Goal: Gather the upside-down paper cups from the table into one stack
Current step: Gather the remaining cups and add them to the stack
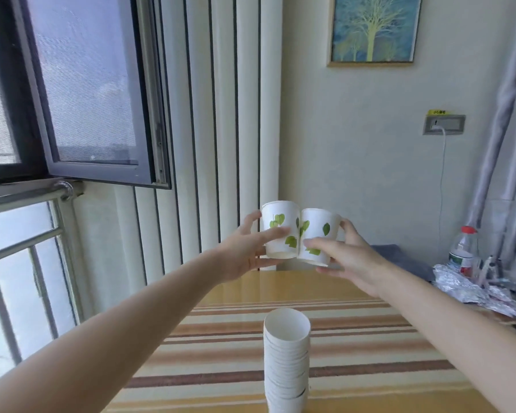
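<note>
From the head camera, a tall stack of white paper cups point(286, 362) stands on the striped wooden table point(370, 347). Well beyond the stack and above it, the left hand point(248, 248) grips a white leaf-printed paper cup point(280, 231); the right hand point(349, 257) grips a second leaf-printed cup point(318, 236). The two cups touch side by side, clear of the table.
</note>
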Available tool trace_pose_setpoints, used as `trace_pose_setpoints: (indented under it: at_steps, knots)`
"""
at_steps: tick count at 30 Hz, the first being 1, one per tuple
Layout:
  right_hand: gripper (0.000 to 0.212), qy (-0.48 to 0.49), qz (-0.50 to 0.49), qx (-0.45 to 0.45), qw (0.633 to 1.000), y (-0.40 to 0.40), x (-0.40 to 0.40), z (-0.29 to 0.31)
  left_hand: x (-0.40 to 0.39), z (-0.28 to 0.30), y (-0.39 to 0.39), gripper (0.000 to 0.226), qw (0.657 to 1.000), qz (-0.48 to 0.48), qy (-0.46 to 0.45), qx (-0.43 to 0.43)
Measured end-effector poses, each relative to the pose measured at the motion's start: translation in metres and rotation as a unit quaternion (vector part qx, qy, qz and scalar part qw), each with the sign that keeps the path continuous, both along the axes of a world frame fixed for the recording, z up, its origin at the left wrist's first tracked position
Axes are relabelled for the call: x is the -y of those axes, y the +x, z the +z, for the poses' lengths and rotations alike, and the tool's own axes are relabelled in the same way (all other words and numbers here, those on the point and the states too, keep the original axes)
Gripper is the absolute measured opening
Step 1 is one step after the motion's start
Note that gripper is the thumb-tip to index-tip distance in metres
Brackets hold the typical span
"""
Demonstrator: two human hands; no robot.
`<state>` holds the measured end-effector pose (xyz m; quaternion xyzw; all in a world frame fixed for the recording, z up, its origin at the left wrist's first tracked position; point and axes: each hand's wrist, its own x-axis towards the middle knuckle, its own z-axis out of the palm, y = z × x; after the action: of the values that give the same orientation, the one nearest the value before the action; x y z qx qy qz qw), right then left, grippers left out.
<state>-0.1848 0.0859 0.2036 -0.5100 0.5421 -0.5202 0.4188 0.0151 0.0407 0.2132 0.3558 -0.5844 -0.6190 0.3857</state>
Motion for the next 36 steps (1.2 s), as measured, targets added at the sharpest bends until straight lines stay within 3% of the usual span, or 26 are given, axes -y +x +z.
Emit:
trace_pose_setpoints:
  at_steps: [3, 7, 12, 16, 18, 21, 26, 34, 36]
  knots:
    - [0.071, -0.017, 0.002, -0.020, 1.000, 0.002, -0.026, 0.005, -0.024, 0.002, 0.005, 0.064, 0.998, -0.036, -0.053, 0.024]
    - [0.070, -0.037, -0.014, -0.037, 0.999, -0.010, -0.049, -0.002, -0.040, -0.011, 0.010, 0.080, 0.995, -0.015, -0.094, 0.029]
    - [0.072, -0.066, -0.075, -0.046, 0.994, -0.030, -0.061, -0.016, -0.054, -0.036, 0.017, 0.081, 0.980, -0.008, -0.149, 0.134]
    - [0.094, -0.091, -0.092, -0.065, 0.989, -0.023, -0.061, -0.016, -0.054, -0.051, 0.014, 0.096, 0.968, -0.020, -0.167, 0.185]
    - [0.085, -0.114, -0.089, -0.069, 0.987, -0.013, -0.060, -0.015, -0.053, -0.058, 0.015, 0.100, 0.965, -0.027, -0.167, 0.203]
    - [0.072, -0.147, -0.080, -0.085, 0.982, 0.003, -0.058, -0.017, -0.053, -0.068, 0.025, 0.100, 0.973, -0.046, -0.156, 0.166]
    - [0.079, -0.149, -0.020, -0.132, 0.980, 0.030, -0.049, -0.041, -0.056, -0.094, 0.036, 0.058, 0.992, 0.004, -0.104, 0.068]
    - [0.099, -0.102, 0.026, -0.168, 0.980, 0.041, -0.048, -0.093, -0.064, -0.105, 0.006, 0.052, 0.995, 0.041, -0.080, 0.048]
    - [0.090, -0.085, 0.036, -0.159, 0.983, 0.043, -0.052, -0.101, -0.064, -0.113, 0.000, 0.054, 0.995, 0.049, -0.074, 0.053]
